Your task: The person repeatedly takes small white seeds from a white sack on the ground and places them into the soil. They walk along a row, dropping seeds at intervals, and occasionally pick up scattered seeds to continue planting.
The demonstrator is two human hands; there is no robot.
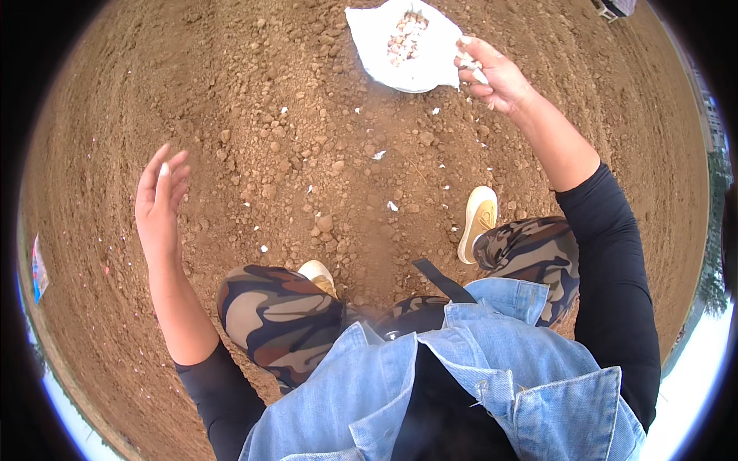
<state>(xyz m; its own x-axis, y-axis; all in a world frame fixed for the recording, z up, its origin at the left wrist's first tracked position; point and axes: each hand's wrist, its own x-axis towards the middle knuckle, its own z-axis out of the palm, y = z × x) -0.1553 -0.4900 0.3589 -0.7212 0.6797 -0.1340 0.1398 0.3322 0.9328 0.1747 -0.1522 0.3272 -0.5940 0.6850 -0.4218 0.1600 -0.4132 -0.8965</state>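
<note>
My right hand (496, 80) is raised at the upper right, its fingers closed around several pale pieces that look like garlic cloves (475, 70). Just left of it lies a white sack (369, 52) on the soil, its top spread, with many pinkish-white cloves (407, 39) inside. Whether the fingertips touch the sack's edge I cannot tell. My left hand (161, 190) is at the left above the soil, slightly blurred, its fingers apart with nothing in them.
Loose, cloddy brown soil (323, 225) bears scattered white flakes (379, 155). My yellow shoes (481, 216) and camouflage-clad knees are below. A colourful packet (39, 271) lies at the far left, and a pale object with legs (614, 8) stands at the upper right.
</note>
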